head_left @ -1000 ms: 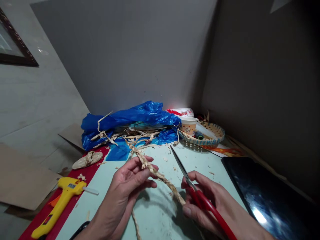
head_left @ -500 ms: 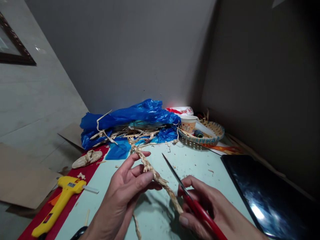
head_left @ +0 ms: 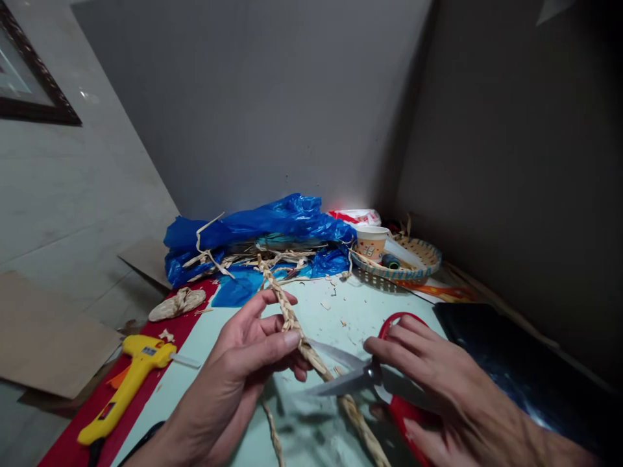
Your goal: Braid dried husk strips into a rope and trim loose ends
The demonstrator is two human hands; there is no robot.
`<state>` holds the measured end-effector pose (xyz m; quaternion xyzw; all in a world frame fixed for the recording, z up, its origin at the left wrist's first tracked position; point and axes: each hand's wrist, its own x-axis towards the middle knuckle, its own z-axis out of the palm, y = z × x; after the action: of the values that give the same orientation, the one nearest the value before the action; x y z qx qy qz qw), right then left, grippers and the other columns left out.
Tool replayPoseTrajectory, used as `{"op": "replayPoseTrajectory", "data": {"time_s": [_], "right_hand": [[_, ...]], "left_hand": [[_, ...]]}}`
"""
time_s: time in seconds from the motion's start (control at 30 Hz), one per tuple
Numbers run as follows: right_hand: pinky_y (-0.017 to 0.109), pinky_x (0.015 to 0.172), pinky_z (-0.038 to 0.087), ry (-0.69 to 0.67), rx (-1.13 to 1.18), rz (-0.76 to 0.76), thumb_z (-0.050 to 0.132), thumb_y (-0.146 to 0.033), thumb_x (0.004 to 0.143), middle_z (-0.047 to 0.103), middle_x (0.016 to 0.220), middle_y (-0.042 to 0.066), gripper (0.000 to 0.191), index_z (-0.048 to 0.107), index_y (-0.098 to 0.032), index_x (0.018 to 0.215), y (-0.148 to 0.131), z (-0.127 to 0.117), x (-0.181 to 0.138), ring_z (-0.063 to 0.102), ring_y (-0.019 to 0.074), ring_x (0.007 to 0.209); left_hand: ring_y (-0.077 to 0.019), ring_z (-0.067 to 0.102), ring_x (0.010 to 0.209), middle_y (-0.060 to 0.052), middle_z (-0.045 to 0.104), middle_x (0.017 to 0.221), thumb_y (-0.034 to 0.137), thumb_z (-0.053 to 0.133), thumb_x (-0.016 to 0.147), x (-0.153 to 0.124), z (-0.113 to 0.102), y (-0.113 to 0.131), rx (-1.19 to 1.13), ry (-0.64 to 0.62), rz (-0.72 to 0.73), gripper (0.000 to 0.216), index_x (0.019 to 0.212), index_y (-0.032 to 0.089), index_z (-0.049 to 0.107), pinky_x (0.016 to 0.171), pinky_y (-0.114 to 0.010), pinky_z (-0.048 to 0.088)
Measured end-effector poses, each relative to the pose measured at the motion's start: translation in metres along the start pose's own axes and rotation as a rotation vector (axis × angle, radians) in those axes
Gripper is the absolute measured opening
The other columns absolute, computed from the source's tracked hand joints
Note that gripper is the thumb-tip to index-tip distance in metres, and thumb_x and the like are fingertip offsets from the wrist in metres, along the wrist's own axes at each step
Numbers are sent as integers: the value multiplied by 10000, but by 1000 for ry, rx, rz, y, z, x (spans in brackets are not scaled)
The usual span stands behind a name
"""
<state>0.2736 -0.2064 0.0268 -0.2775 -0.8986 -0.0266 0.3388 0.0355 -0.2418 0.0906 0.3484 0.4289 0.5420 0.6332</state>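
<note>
A braided straw cord (head_left: 288, 312) runs slantwise across the middle, its far end pointing at the blue bag. My left hand (head_left: 250, 366) pinches it between thumb and fingers. In my right hand (head_left: 428, 370) is a pair of red-handled scissors (head_left: 372, 373), its fingers at the handles. The blades are spread apart, one tip close to my left thumb and the other crossing near the braid. Whether the blades touch the cord I cannot tell. A thinner twisted strand (head_left: 273, 431) hangs below my left hand.
Left on the red cloth (head_left: 141, 383) lie a yellow glue gun (head_left: 126, 383) and a small woven straw slipper (head_left: 178, 305). Behind is a blue plastic bag (head_left: 257, 224) with loose straw. A basket (head_left: 423, 256) holds a paper cup (head_left: 370, 243). A black glossy panel (head_left: 481, 344) lies right.
The scissors have gone from closed and upright-slanting to spread, with the blades turned left towards the braid. My right hand has let go of the cord's near end. The view has shifted slightly.
</note>
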Motion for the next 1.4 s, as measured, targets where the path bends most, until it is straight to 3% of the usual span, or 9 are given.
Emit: {"op": "replayPoseTrajectory", "data": {"time_s": [0.2, 0.37, 0.5, 0.63, 0.87, 0.97, 1.13, 1.3, 1.4], "right_hand": [[335, 725, 506, -23, 39, -74, 517, -119, 745, 643, 993, 126, 451, 506, -171, 1193, -1, -7, 15, 597, 259, 905], [304, 607, 437, -107, 59, -48, 523, -105, 721, 638, 860, 91, 250, 592, -179, 949, -4, -9, 19, 556, 219, 750], [289, 581, 369, -123, 70, -57, 530, -100, 783, 599, 771, 52, 169, 580, -175, 926, -4, -8, 21, 488, 181, 676], [284, 586, 336, -125, 95, -63, 539, -109, 804, 582, 770, 43, 153, 560, -169, 943, -3, -7, 20, 460, 174, 681], [290, 574, 293, -88, 131, -67, 514, -90, 848, 552, 736, 22, 110, 548, -165, 919, -2, -5, 18, 427, 162, 649], [288, 575, 291, -111, 139, -50, 497, -59, 840, 550, 727, 13, 158, 561, -163, 941, -4, -5, 16, 432, 156, 640], [294, 589, 295, -154, 125, -28, 481, -54, 810, 552, 728, 9, 174, 556, -170, 916, -5, -2, 12, 446, 156, 628], [291, 593, 306, -210, 118, 17, 466, -52, 806, 571, 742, 15, 162, 538, -186, 865, -5, 1, 10, 473, 157, 635], [278, 581, 308, -251, 154, 85, 475, -33, 779, 577, 752, 10, 184, 527, -197, 845, -5, 1, 8, 477, 152, 637]], "left_hand": [[-144, 599, 627, -9, 653, 735, 96, 666, 775, 3, -5, -2, 41, -91, -35, 319, 1051, 210, 553, 589, -248, 489], [-157, 596, 603, -16, 652, 713, 140, 704, 753, 9, -6, -8, 51, -135, -69, 328, 1033, 206, 545, 578, -265, 482], [-148, 594, 624, 15, 624, 682, 146, 724, 729, 10, -7, -13, 65, -112, -134, 334, 1015, 226, 570, 687, -302, 492], [-151, 594, 655, 15, 629, 716, 147, 723, 708, 10, -8, -16, 77, -119, -141, 400, 1067, 240, 572, 762, -338, 496], [-187, 651, 710, 1, 646, 703, 182, 747, 727, 9, -8, -14, 125, -105, -109, 385, 1079, 211, 597, 731, -305, 501], [-182, 654, 669, 18, 610, 659, 172, 748, 726, 8, -6, -13, 91, -105, -129, 350, 1049, 202, 615, 697, -302, 508], [-150, 631, 625, -22, 657, 772, 127, 731, 727, 8, -4, -14, 51, -68, -138, 350, 1049, 188, 606, 634, -282, 512], [-161, 642, 630, 26, 599, 639, 110, 707, 742, 12, -7, -22, 76, -78, -122, 357, 1070, 180, 587, 662, -275, 490], [-152, 616, 623, 12, 607, 663, 66, 662, 739, 14, -9, -28, 30, -86, -107, 362, 1077, 157, 572, 645, -271, 489]]}}
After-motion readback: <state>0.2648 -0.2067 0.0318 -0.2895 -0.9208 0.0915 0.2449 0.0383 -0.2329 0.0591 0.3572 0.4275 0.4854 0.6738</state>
